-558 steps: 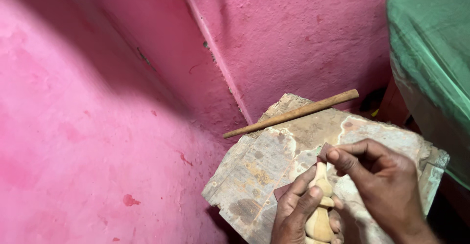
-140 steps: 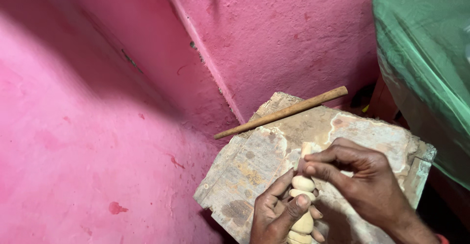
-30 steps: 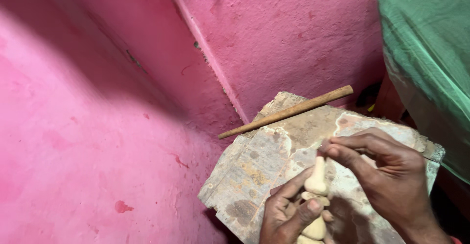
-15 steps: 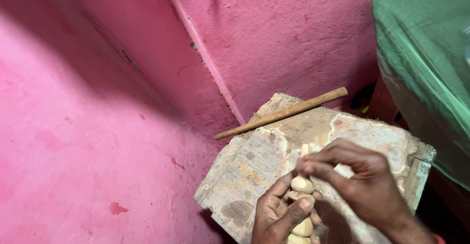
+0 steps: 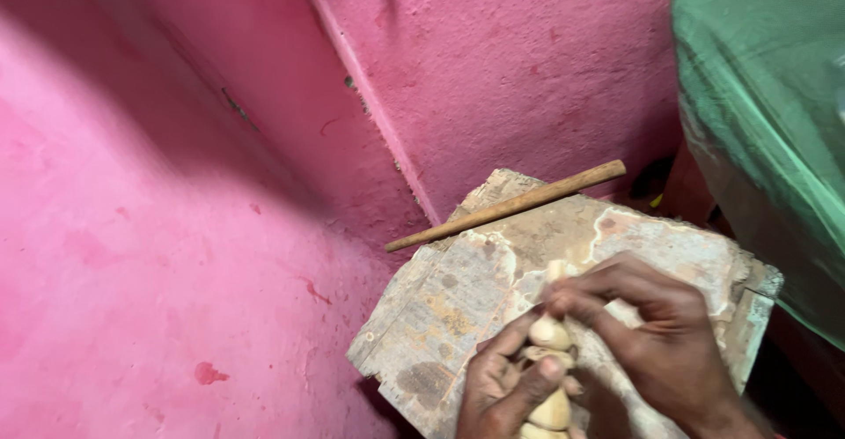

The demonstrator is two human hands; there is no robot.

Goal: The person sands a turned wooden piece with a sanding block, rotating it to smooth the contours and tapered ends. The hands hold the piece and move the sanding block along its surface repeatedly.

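A pale, smooth wooden piece (image 5: 551,377), turned into a stack of rounded bulbs with narrow necks between them, is standing nearly upright above the near edge of a worn stone slab (image 5: 493,289) that is serving as the bench. The left hand (image 5: 503,386) is wrapping it low down, its grip pressed together around the lower bulbs, thumb lying across the front. The right hand (image 5: 656,342) is coming over from the side, its grip pinching the slim top end of the piece between thumb and fingertips. The slab is looking rough and flaky, mottled in cream, tan and grey, with chipped corners. A long round wooden stick (image 5: 506,206), plain and brown, is lying slantwise across the slab's far edge, one end reaching toward the wall. The pink plastered wall (image 5: 528,60) is showing a grainy, scuffed surface. A green mesh cloth (image 5: 766,122) is hanging at the right.
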